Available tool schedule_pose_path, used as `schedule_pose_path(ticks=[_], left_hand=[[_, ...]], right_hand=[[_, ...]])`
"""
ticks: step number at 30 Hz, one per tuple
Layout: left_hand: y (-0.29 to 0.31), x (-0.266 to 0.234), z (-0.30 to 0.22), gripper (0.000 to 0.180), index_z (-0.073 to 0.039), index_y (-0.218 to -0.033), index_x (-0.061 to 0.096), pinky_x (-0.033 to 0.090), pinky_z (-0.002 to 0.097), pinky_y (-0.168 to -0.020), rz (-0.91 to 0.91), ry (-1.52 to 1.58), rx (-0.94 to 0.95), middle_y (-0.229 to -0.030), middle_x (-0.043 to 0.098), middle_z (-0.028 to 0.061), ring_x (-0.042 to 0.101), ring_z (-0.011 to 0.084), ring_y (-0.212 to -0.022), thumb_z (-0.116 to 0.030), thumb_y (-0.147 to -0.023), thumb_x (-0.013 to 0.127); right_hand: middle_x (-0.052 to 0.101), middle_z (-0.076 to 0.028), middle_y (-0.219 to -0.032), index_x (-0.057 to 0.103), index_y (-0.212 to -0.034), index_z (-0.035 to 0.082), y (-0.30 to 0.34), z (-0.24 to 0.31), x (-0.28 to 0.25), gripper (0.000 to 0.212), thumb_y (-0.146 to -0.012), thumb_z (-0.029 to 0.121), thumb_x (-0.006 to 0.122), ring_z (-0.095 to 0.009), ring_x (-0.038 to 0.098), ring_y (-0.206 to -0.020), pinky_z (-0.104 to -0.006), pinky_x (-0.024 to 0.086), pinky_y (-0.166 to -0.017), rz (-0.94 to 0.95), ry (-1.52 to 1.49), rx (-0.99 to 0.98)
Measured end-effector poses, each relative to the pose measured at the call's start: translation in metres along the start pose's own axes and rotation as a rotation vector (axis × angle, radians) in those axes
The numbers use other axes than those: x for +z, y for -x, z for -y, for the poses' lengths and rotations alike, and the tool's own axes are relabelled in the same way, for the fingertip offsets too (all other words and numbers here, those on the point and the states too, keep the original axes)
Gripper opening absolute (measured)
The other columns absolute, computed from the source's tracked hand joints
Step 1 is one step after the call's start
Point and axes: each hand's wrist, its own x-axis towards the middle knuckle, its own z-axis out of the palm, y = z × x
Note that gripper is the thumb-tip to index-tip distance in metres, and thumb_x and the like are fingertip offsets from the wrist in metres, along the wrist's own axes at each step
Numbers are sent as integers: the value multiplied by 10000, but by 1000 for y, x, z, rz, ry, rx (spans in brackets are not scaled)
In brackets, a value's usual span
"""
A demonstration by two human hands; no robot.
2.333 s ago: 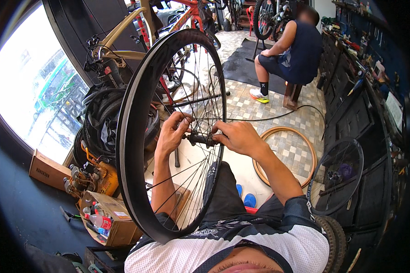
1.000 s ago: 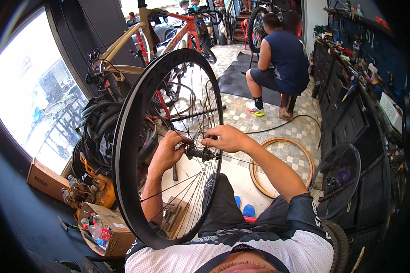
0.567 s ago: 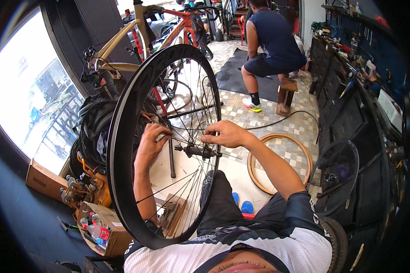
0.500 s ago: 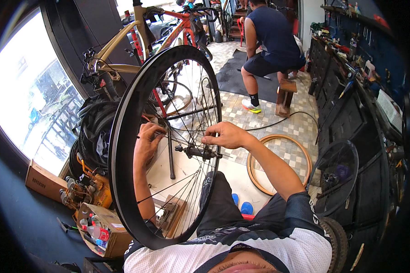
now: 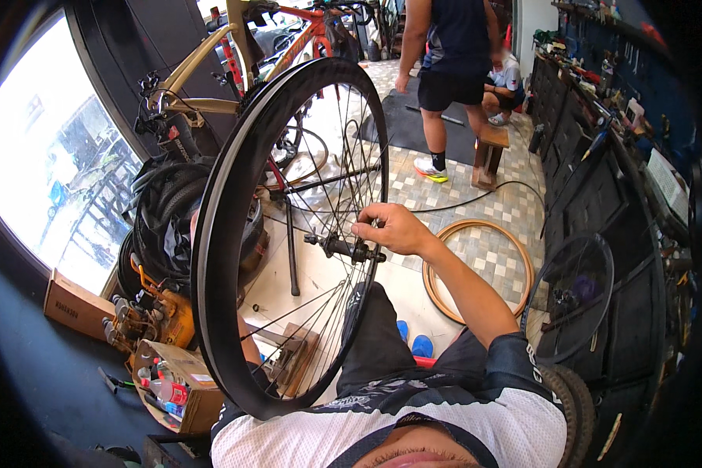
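Note:
A bicycle wheel with a deep black rim (image 5: 214, 257) stands tilted in front of me, above my lap. Thin black spokes (image 5: 292, 313) run from the rim to the black hub (image 5: 339, 248); several bend loosely in the upper part. Beside the hub, my right hand (image 5: 396, 229) has its fingertips pinched on a spoke near the flange. My left hand (image 5: 195, 224) is almost wholly hidden behind the rim's left side, with only a sliver of skin showing. Part of the left forearm shows through the lower spokes.
A tan rim (image 5: 529, 269) lies on the floor to the right, beside another spoked wheel (image 5: 610, 273) against black drawers. Bicycle frames and tyres crowd the left, above a cardboard box (image 5: 203, 402) of bottles. A person (image 5: 460, 54) stands ahead near a wooden stool (image 5: 491, 140).
My left hand has moved from among the spokes to the left, behind the rim. The right hand stays by the hub. The co-worker has straightened up, revealing another person crouching behind.

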Motion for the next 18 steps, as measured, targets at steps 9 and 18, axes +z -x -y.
schedule_pose_path(ticks=[9,18], left_hand=[[24,74,-65,104,-35,-1127,705,541,251,-819,79,42,187,-1013,738,11,676,90,-908,-23,-1037,654],[30,125,-96,102,-6,-1094,719,529,275,-873,355,82,107,-996,714,2,652,91,-937,-18,-996,699]], right_hand=[[660,-34,-933,791,-1150,34,9,-10,24,344,-991,339,781,-98,566,-761,-274,473,-684,-189,-53,-143],[746,-201,-1150,760,-1144,-24,11,8,31,551,-991,504,728,-348,736,-1014,-401,567,-896,-223,-13,-86]])
